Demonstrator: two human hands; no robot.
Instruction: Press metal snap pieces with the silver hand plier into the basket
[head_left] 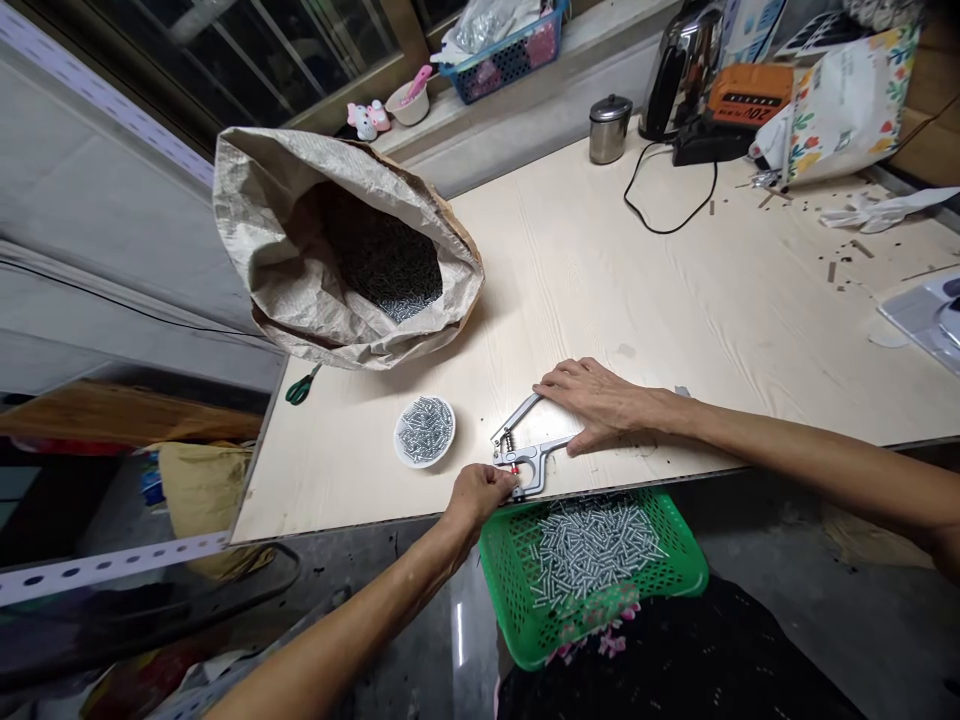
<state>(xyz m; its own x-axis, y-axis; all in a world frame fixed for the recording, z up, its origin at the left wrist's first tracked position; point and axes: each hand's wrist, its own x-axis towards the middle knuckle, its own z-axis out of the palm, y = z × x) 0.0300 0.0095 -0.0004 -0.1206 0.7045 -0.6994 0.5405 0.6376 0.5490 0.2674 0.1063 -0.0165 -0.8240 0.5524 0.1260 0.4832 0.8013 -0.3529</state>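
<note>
R hand (600, 400) lies over the pliers (529, 462) handles at the table (675, 320) edge, fingers loosely spread, thumb under the lower one. L hand (480, 493) is bunched at the head, pinching sth too small to see. Basket (510, 610) at 6 o'clock has a fair pile of pins (592, 545). Dish (424, 431) at 9 is full and the sack (300, 290) at 11 holds lots more. Prob. most work is left.

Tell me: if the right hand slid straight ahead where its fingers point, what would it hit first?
The right hand would probably reach the paper sack; the screw dish sits just off that line.
</note>
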